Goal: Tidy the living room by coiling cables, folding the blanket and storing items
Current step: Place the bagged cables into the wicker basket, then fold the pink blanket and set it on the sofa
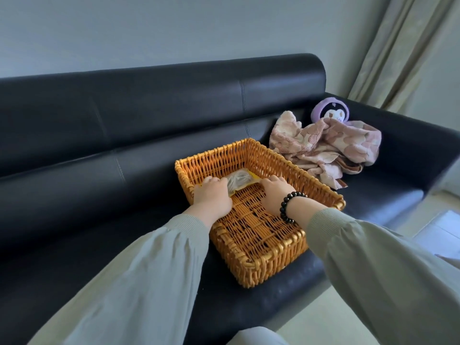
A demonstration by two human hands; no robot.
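So the wicker basket [251, 257] is sitting on the seat of a black leather sofa [124, 115], turned a bit so its long side runs from about 5 o'clock up to 11 o'clock. Both hands are down inside it at the far end. The left hand [211, 195] has its fingers curled over the left edge of a clear plastic bag [239, 181], and the right hand [276, 195] is doing the same on the bag's right edge, so the bag is held between them, low against the basket floor near the 11 o'clock corner. There's something pale and bunched up inside the bag plus a bit of yellow, but honestly I can't tell if it's a cable. The right wrist has a dark beaded bracelet [288, 202], and both arms are in grey-green sleeves [139, 270]. The blanket [328, 148], pinkish with a blotchy pattern, is lying in a crumpled heap on the seat at roughly 2 o'clock from the basket, just beside its far right corner. A purple plush toy [331, 113] pokes out behind the blanket at about 1 o'clock, partly covered by it. A beige curtain [403, 46] hangs off in the top right.
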